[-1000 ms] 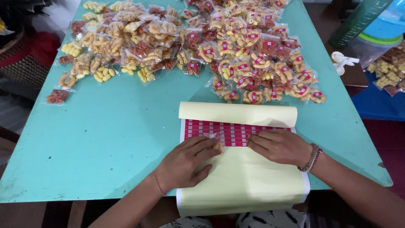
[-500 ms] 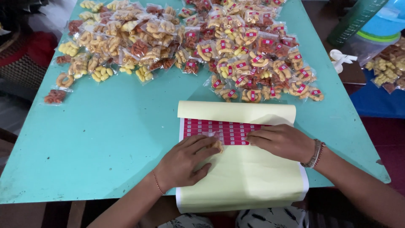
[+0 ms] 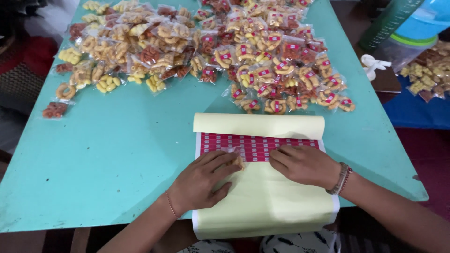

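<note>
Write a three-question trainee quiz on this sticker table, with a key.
1. True or false: both hands rest on the sticker sheet.
2. Which hand presses a small snack packet on the red stickers?
3. The stickered packets lie: A) far right B) far left C) off the table.

Key: 1 true. 2 the left hand; the right hand lies flat beside it. 3 A; the plain packets lie left.

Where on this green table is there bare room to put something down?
The widest bare stretch of the table is left of the sticker sheet, below the snack packets. A narrower strip lies right of the sheet, beside the right hand. The far half is crowded with packets; the left hand rests on the sheet.
</note>
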